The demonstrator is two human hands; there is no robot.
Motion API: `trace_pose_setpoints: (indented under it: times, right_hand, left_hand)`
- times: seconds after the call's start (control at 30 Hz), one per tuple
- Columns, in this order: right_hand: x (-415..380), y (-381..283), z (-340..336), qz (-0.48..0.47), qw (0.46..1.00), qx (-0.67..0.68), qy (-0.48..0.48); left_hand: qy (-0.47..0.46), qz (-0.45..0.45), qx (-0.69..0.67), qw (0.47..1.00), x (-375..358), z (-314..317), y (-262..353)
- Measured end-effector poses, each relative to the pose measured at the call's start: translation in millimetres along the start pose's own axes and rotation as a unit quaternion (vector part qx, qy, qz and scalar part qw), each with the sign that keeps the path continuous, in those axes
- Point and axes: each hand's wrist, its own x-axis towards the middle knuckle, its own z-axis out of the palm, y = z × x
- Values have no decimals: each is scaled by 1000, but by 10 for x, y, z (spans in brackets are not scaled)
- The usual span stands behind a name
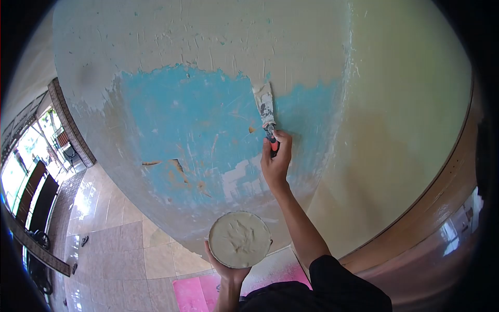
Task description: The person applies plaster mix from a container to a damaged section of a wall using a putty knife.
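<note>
My right hand (pixel 277 158) grips the red and black handle of a putty knife (pixel 265 106). Its blade is smeared with pale putty and lies against the wall, at the upper edge of a bare blue patch (pixel 192 114). Grey-beige putty (pixel 208 36) covers the wall above that patch. Lower down, my left hand (pixel 228 268) supports a round tub (pixel 240 239) from below, fingers curled at its side. The tub is full of the same pale putty, its surface marked by scoops.
Chipped spots (pixel 179 169) show in the blue paint. A pale green wall (pixel 395 130) meets this one at a corner on the right. Below are a tiled floor (pixel 114 244) and a pink sheet (pixel 195 294). A doorway (pixel 31 140) opens at the far left.
</note>
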Motion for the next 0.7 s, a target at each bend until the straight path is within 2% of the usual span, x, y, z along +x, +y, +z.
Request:
trace_pose_setpoints:
  times: [0.13, 0.23, 0.37, 0.43, 0.47, 0.5, 0.57, 0.6, 0.7]
  right_hand:
    - [-226, 49, -102, 20, 1000, -14, -19]
    - [-383, 77, -215, 73, 996, -2, -43]
    - [-388, 3, -312, 110, 991, 68, -30]
    - [-329, -52, -328, 127, 978, 162, 10]
    - [-313, -73, -366, 174, 963, 203, -10]
    - [-273, -110, -399, 174, 963, 204, -10]
    - [-176, -185, -443, 277, 926, 256, -22]
    - [-126, -187, -433, 223, 939, 261, -12]
    - [-53, -131, -399, 183, 964, 193, -12]
  left_hand:
    - [0, -6, 25, 1000, 3, 35, -4]
    - [-1, -20, 50, 999, -11, 38, -20]
    - [2, -29, 86, 996, -32, 82, -60]
    - [-2, -33, 88, 996, -31, 78, -68]
    - [-3, -36, 88, 995, -32, 72, -71]
    - [-3, -36, 88, 995, -38, 61, -71]
    - [14, -34, 86, 996, -37, 44, -69]
    - [15, -33, 85, 996, -39, 46, -71]
    - [-16, -38, 28, 999, -47, 63, -57]
